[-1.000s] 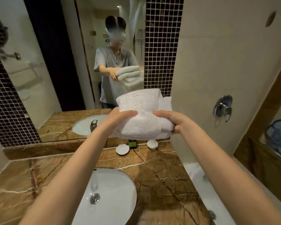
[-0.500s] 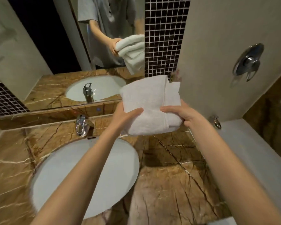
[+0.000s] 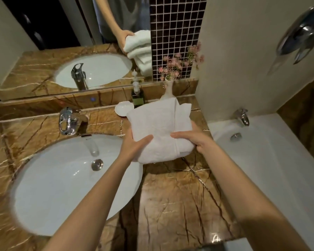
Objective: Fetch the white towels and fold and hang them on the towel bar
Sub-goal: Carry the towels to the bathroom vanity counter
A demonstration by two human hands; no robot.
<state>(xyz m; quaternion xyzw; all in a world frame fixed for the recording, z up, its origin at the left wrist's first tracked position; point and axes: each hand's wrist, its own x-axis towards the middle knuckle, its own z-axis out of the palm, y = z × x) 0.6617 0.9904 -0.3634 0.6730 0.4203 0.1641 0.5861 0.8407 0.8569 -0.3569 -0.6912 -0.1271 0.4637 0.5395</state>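
A folded white towel (image 3: 159, 127) is held flat over the brown marble counter (image 3: 172, 200), to the right of the sink. My left hand (image 3: 134, 144) grips its near left edge, thumb on top. Gripping the near right edge is my right hand (image 3: 194, 138), its thumb also on top. The mirror (image 3: 80, 33) above the counter reflects the towel and one hand. No towel bar is in view.
A white oval sink (image 3: 62, 187) with a chrome tap (image 3: 67, 122) fills the left. Behind the towel stand a white soap dish (image 3: 122, 108), a dark soap bottle (image 3: 137, 96) and a white vase of pink flowers (image 3: 168, 90). A white bathtub (image 3: 261, 160) lies right.
The view has tilted further down toward the counter, and both hands have lowered the folded towel close over the marble. The grip on the towel is unchanged.
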